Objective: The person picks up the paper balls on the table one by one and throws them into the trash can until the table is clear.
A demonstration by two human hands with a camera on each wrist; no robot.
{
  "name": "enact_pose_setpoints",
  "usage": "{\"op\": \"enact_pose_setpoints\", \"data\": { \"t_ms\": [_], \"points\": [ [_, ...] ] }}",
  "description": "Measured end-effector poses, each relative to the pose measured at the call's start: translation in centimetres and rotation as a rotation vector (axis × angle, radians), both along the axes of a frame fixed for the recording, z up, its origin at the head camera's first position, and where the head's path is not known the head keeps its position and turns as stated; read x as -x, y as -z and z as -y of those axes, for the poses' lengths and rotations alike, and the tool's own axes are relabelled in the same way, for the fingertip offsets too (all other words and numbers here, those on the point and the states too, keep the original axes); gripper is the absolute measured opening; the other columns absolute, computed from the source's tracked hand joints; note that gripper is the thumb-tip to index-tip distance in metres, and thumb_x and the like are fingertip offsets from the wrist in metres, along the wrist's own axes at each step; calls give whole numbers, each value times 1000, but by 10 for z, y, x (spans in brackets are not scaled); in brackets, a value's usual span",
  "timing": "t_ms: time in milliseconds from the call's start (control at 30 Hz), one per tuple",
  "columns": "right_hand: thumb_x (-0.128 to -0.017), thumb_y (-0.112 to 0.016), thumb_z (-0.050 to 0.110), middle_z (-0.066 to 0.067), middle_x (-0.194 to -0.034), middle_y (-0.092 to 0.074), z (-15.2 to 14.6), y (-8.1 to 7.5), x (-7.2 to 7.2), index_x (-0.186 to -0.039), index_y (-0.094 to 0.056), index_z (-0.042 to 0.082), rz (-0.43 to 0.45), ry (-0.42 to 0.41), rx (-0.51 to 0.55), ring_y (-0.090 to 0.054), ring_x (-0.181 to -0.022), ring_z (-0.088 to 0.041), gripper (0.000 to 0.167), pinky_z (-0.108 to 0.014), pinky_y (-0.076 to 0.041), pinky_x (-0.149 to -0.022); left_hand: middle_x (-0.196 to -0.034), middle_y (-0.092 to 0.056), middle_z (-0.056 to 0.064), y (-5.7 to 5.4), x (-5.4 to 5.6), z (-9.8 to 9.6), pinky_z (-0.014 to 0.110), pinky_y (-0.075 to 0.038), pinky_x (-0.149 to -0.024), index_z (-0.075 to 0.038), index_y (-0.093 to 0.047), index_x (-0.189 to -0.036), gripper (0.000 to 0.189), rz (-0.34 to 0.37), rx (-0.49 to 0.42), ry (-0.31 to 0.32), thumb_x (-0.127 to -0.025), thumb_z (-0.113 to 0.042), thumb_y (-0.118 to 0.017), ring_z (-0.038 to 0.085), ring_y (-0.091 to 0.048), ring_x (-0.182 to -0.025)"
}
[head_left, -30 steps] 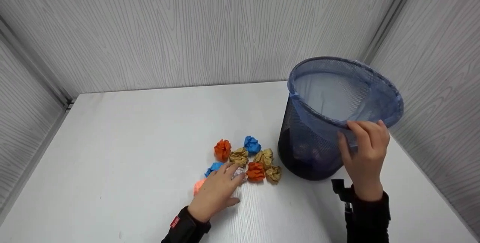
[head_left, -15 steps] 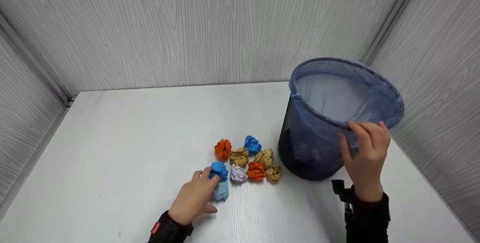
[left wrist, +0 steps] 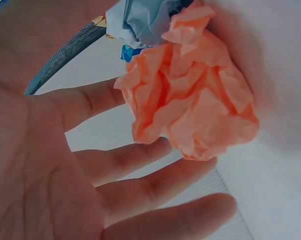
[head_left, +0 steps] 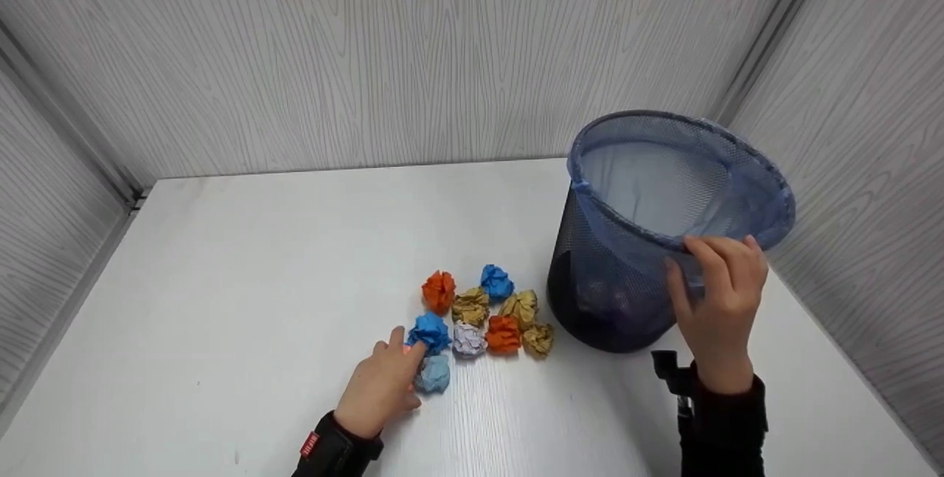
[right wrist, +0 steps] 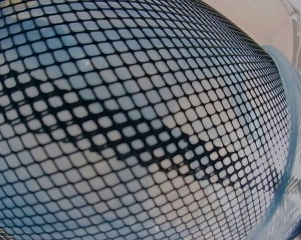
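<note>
My left hand [head_left: 378,387] is low over the table, with its fingers extended around a salmon crumpled paper ball [left wrist: 195,100]. In the left wrist view these fingers lie behind and below the ball, near or touching it. The head view shows only slivers of it under the hand. Just right of the fingertips sit a blue paper ball [head_left: 430,332] and a light blue paper ball [head_left: 434,374]. My right hand [head_left: 726,307] grips the near rim of a black mesh wastebasket [head_left: 612,293], lined with a translucent blue bag [head_left: 771,204]. Only mesh and liner fill most of the right wrist view.
Between left hand and wastebasket lie a white paper ball [head_left: 469,340], orange balls [head_left: 439,292], several tan balls [head_left: 470,307] and another blue ball [head_left: 497,282]. The white table [head_left: 258,263] meets wood-grain panels [head_left: 442,57] at its back and sides.
My left hand has moved left and toward me from over the white ball, uncovering the white and light blue balls. Lately it has shifted only slightly. The right hand stays on the rim.
</note>
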State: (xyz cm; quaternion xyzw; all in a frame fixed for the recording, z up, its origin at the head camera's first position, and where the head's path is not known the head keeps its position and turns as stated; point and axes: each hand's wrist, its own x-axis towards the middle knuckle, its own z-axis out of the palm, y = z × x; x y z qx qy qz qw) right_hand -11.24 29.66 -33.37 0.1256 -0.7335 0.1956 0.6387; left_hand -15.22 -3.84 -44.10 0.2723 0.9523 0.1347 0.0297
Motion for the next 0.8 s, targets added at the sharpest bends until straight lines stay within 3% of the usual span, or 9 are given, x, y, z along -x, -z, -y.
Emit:
{"op": "enact_pose_setpoints", "data": {
  "t_ms": [267,567,800],
  "points": [
    [-85,-58,26,-18,-84,-54,4,-4,-2,-87,-59,-6,-7,0,7,-48,-82,-33,33,-50,-26,-93,-96,-52,23,2,-2,0,40,-41,-48,-3,-55,-94,44,1,24,5,-57,-4,-79,31,-50,-68],
    [-84,-60,27,-18,-83,-55,-1,0,1,-86,-60,-5,-13,2,4,-49,-82,-33,32,-50,-27,-92,-76,-51,14,6,3,-3,36,-39,-45,-3,-55,-89,26,-73,39,48,-68,6,-66,26,-48,-60],
    [-85,-58,27,-17,-84,-55,0,1,-1,-87,-60,-5,1,6,0,-48,-80,-34,32,-50,-26,-93,-71,-48,12,10,7,-5,34,-35,-42,-3,-53,-84,29,-150,-33,97,-61,8,-68,25,-46,-56]
  ]
}}
